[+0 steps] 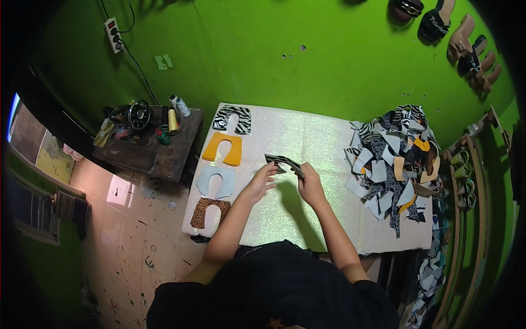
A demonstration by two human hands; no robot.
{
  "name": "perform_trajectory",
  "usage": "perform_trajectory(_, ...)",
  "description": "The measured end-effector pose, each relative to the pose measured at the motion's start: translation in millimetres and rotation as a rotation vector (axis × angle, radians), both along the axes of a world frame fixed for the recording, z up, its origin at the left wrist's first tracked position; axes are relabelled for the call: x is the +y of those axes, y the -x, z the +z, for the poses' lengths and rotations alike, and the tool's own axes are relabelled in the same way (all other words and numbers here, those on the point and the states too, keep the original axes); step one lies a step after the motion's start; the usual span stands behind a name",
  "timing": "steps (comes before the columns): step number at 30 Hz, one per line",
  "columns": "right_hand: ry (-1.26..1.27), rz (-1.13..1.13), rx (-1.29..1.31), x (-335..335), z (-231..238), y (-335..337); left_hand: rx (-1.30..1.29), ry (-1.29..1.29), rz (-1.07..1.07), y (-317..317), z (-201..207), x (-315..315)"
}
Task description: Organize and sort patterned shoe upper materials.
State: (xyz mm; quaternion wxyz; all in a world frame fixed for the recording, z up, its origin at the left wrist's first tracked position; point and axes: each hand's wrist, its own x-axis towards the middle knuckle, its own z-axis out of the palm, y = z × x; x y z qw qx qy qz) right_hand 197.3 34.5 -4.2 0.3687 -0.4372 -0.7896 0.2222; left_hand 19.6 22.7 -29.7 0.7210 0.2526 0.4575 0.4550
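A zebra-striped, curved cut piece (289, 161) is held above the pale, glittery table. My right hand (310, 187) is closed on its right end, fingers pinching the edge. By the piece's left end is my left hand (262, 183), fingers spread apart and the upper fingertips at or against the striped material. Along the table's left side lie horseshoe-shaped pieces in a column: zebra-striped (221, 119), mustard yellow (215, 143), pale blue-grey (207, 179) and leopard-print (200, 213). My left forearm partly covers the leopard-print one.
A large heap of mixed offcuts (378, 171) covers the table's (285, 122) right side. To the left, a sewing machine (139, 114) and thread cones (173, 119) stand on a dark bench (164, 164). Sandals hang on the green wall (246, 49); a rack (466, 225) stands at far right.
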Motion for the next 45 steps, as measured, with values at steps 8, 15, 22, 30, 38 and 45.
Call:
perform_trajectory(8, 0.957, 0.228, 0.410, 43.5, 33.9, 46.5, 0.299, -0.216, 0.025, 63.2, -35.2, 5.9)
perform_trajectory(15, 1.216, 0.190, 0.556, 104.5, 5.9, 81.6, 0.067, -0.255, 0.105, 94.9, -28.7, 37.3)
perform_trajectory(22, 0.978, 0.113, 0.506, 142.9, -27.4, 120.4, -0.256, -0.207, 0.045, 135.0, -19.7, 70.1)
perform_trajectory(30, 1.124, 0.159, 0.644, 176.1, -49.1, 153.3, 0.147, -0.231, 0.147, 167.8, -56.6, 99.0)
perform_trajectory(38, 0.755, -0.002, 0.369, 236.8, -93.8, 191.8, 0.388, -0.382, 0.232, 215.5, -63.4, 164.6)
perform_trajectory(45, 0.552, -0.254, 0.173, 258.3, -94.4, 227.3, 0.702, -0.349, 0.397, 241.9, -72.0, 232.4)
